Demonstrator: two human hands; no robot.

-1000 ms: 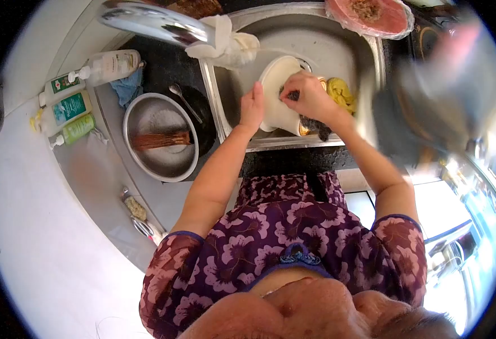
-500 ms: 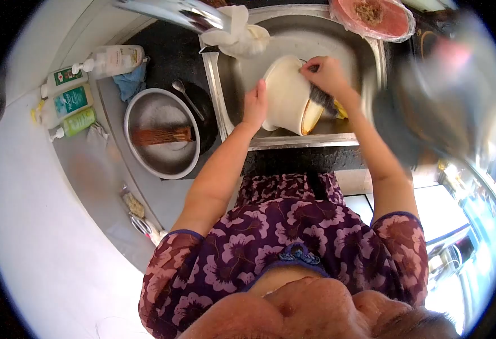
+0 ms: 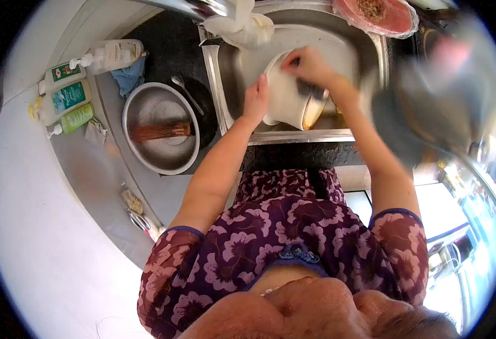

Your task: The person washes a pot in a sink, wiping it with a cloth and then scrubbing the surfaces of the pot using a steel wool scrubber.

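A cream-coloured pot lies tilted on its side in the metal sink, its browned base facing right. My left hand is at the pot's left rim, with the fingers round the edge. My right hand is closed on the handle of a dark brush, whose bristles lie against the pot's side. The hand and brush are slightly blurred. A small part of a yellow cloth shows beyond the pot's base.
The faucet with white cloth on its spout hangs over the sink's upper left. A metal basin holding a reddish-brown whisk, a spoon and soap bottles are left. Wrapped red fruit lies at the upper right.
My right hand and the brush have moved over the pot, first right, then back up and left. The pot has turned so its base shows at the right. My left hand keeps its place on the rim.
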